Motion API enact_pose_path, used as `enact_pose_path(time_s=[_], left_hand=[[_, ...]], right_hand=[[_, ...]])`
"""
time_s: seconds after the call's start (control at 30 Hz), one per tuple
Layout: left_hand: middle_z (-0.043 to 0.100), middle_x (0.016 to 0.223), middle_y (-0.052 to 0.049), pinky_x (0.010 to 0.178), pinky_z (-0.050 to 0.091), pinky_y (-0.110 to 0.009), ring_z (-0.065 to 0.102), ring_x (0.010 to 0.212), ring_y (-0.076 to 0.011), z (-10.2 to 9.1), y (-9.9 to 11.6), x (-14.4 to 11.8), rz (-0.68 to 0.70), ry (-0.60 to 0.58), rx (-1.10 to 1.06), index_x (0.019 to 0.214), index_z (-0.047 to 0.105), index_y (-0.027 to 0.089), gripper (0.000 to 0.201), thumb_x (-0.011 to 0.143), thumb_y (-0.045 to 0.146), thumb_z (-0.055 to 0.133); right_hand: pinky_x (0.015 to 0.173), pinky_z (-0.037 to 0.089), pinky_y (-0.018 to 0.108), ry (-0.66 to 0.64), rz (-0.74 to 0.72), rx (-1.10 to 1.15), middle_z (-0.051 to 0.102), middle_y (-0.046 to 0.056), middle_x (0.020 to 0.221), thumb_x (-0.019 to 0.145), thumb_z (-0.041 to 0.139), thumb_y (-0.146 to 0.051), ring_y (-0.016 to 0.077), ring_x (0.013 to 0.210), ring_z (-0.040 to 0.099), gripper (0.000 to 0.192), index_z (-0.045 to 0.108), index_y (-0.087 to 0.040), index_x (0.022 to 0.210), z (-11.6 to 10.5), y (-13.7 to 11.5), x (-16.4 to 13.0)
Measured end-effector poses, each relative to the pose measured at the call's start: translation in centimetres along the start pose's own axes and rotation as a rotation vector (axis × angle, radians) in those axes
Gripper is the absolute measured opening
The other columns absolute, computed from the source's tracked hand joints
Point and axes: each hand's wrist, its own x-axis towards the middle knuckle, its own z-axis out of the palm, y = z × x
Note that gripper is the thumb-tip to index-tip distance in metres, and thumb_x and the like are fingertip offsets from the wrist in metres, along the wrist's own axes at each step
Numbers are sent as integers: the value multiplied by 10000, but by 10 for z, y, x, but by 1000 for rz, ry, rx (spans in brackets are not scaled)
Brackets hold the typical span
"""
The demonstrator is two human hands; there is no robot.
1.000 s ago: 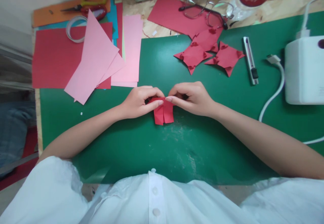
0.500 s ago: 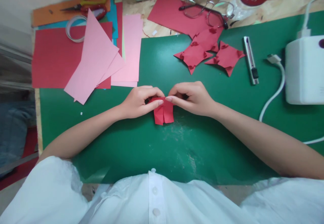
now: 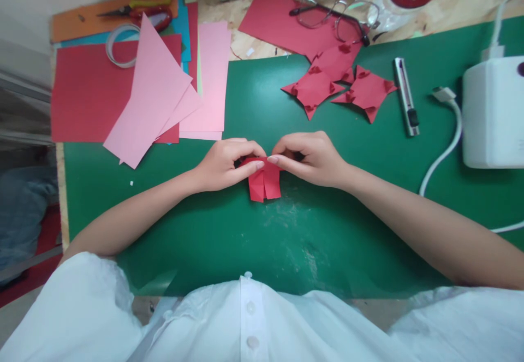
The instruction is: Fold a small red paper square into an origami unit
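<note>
at the far left of the worktop [image 3: 429,21] lay red and pink paper sheets [image 3: 159,86], untouched. on the green mat [image 3: 254,242], the left hand [image 3: 223,164] pinched the top edge of the small folded red paper [image 3: 265,183], grip clenched on it. the right hand [image 3: 313,157] pinched the same edge from the other side — a fold being creased, by the look of it. the next move likely called for steady, even pressure along that crease. further right lay three finished red folded pieces [image 3: 339,81] and a utility knife [image 3: 405,97].
</note>
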Motion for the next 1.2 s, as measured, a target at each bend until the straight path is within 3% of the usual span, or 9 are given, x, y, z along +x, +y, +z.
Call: enact_pose_path(time_s=[0.5, 1.07, 1.2], left_hand=[[771, 858, -19, 715, 475, -236, 661, 766, -120, 0, 0, 0, -30, -16, 1, 1008, 776, 199, 260, 1019, 392, 602], [777, 854, -18, 710, 485, -235, 674, 761, -119, 1, -1, -1, 20, 5, 10, 1009, 771, 195, 248, 1035, 377, 605], [778, 846, -6, 698, 479, -223, 677, 748, -107, 2, -1, -1, 58, 30, 20, 1002, 768, 192, 215, 1031, 346, 621]], right_hand=[[569, 363, 198, -7, -25, -15, 597, -34, 614, 1089, 580, -510, 52, 556, 507, 437, 672, -171, 828, 0, 0, 1], [593, 373, 201, -22, -73, -59, 606, -23, 639, 1121, 515, -480, 58, 594, 531, 432, 660, -171, 856, 0, 2, -1], [596, 382, 200, -22, -98, -84, 624, -24, 660, 1114, 543, -404, 60, 602, 544, 358, 654, -176, 861, 0, 2, -1]])
